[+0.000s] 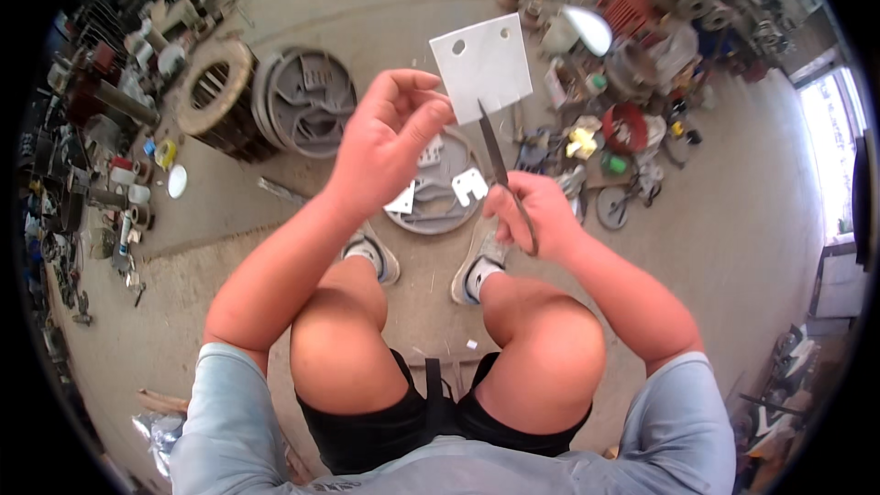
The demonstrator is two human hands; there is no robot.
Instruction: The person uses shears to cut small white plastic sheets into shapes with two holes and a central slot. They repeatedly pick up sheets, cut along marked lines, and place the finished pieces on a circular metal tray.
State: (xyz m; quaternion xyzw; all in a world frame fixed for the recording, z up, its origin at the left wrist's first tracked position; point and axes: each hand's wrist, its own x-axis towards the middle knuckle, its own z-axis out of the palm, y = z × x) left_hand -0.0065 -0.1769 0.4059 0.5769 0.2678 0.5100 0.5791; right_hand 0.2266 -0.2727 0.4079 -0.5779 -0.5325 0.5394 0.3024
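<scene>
My left hand (385, 142) pinches the lower left edge of a white square sheet (483, 69), which is held up in front of me. Two holes show near the sheet's far edge. A pair of dark scissors (493, 148) is in my right hand (545, 211), fingers around the handles. Its blade tip overlaps the sheet's lower edge; whether it cuts into it I cannot tell. Below, on a round grey metal casting (431, 222) between my feet, lie a notched white piece (469, 185) and another white piece (401, 200), partly hidden by my left wrist.
Left of centre stand another round casting (335, 124) and a rusty slotted drum (215, 87). To the right are a red bowl (625, 128) and piled metal parts. Tools and scrap line the far left. My shoes flank the near casting.
</scene>
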